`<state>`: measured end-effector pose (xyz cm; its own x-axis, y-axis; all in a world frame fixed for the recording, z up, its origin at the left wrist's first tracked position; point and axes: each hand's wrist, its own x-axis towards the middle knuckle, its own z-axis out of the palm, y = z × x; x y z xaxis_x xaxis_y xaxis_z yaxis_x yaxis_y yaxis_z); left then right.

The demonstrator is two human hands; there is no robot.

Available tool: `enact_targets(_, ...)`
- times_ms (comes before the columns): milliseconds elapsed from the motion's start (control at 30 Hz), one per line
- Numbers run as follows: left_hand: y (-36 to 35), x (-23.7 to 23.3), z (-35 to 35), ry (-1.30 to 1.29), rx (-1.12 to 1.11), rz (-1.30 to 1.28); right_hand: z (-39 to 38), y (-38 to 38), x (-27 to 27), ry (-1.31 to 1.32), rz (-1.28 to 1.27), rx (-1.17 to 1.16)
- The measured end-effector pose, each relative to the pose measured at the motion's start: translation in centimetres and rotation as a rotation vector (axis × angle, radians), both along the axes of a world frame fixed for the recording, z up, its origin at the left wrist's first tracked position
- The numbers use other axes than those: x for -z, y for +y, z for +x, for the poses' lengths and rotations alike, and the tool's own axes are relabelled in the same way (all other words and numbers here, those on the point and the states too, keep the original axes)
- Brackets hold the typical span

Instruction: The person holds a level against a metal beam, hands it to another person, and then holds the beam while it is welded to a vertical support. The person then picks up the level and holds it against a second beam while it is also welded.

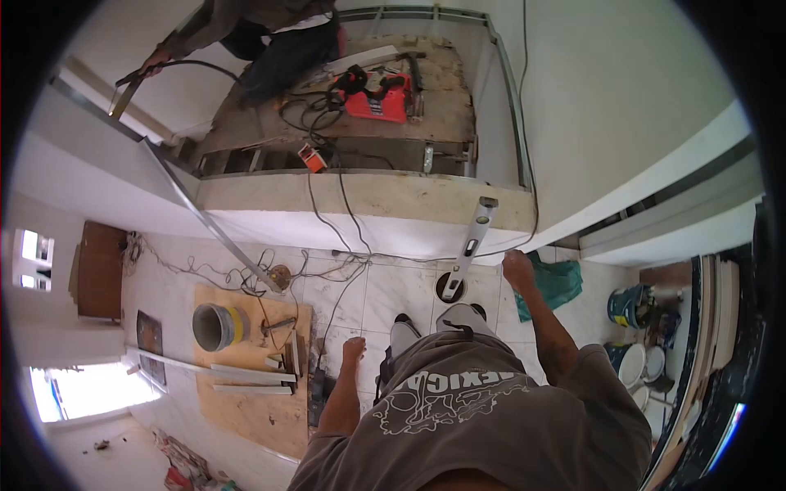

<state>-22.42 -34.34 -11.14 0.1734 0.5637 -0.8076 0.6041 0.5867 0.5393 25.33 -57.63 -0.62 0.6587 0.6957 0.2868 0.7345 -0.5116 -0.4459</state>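
My right hand (516, 268) is reached forward with its fingers curled, beside the upper left edge of a green cloth (557, 282). Whether it grips the cloth or anything else is hidden. Low at my left side hangs my left hand (354, 350), loosely closed, with nothing visible in it. In front of my feet a spirit level (471, 244) stands tilted near the white ledge (368, 200), its lower end over a dark round opening or container (450, 286).
A co-worker (278, 49) kneels on the raised platform by a red toolbox (381, 100), holding a bar. Cables (352, 262) cross the floor. A metal stud (205, 217) leans left. A bucket (217, 327) stands on a wooden board (237, 417); more buckets (626, 307) stand right.
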Motion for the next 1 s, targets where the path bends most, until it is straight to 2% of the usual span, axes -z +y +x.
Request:
enact_targets(67,-0.6,1.4,-1.0,-0.003,-0.035,-0.033,4.3,1.3,1.0,-0.032,-0.047,-0.073)
enact_targets(100,-3.0,2.2,-0.9,-0.007,-0.108,-0.050,5.8,3.0,-1.2,-0.035,-0.068,0.009)
enact_targets(167,-5.9,2.2,-0.2,-0.018,-0.253,-0.061,9.1,3.9,-0.4,-0.108,-0.091,-0.123)
enact_targets(200,-7.6,1.4,0.6,0.025,-0.251,-0.062,10.6,4.3,-0.3,-0.133,-0.120,-0.158)
enact_targets(233,-8.9,1.9,0.3,-0.004,-0.032,-0.051,11.6,4.6,-0.2,-0.156,-0.152,-0.196)
enact_targets(267,-10.9,1.9,1.5,0.055,-0.159,-0.106,12.5,4.8,0.0,-0.179,-0.186,-0.236)
enact_targets(300,-13.3,3.3,1.6,0.045,-0.104,-0.021,13.4,5.0,-0.1,-0.230,-0.182,-0.256)
enact_targets(367,-17.2,0.5,5.4,0.025,-0.410,-0.101,14.5,5.4,0.0,-0.318,-0.167,-0.297)
enact_targets(500,-26.1,1.9,9.1,-0.001,-0.295,0.093,15.8,6.3,1.2,-0.309,-0.213,-0.386)
enact_targets(567,-29.5,-0.9,12.6,0.019,-0.681,-0.065,16.1,6.2,1.1,-0.329,-0.301,-0.421)
enact_targets(600,-31.1,-1.6,13.6,0.054,-0.716,-0.066,16.4,6.4,1.4,-0.269,-0.350,-0.417)
enact_targets(633,-34.4,3.9,11.2,0.078,-0.149,0.300,16.1,6.7,0.8,-0.245,-0.371,-0.409)
enact_targets(700,-37.5,0.1,13.6,0.086,-0.486,0.011,15.5,6.8,-0.3,-0.197,-0.417,-0.381)
enact_targets(833,-39.0,-1.8,15.9,0.079,-0.693,-0.120,15.7,6.9,-0.3,-0.181,-0.428,-0.386)
enact_targets(933,-39.5,-2.3,16.0,0.069,-0.840,-0.232,16.0,7.1,-0.8,-0.107,-0.534,-0.396)
enact_targets(1000,-38.0,0.6,13.8,0.028,-0.635,-0.181,15.8,7.1,-1.5,-0.073,-0.599,-0.373)
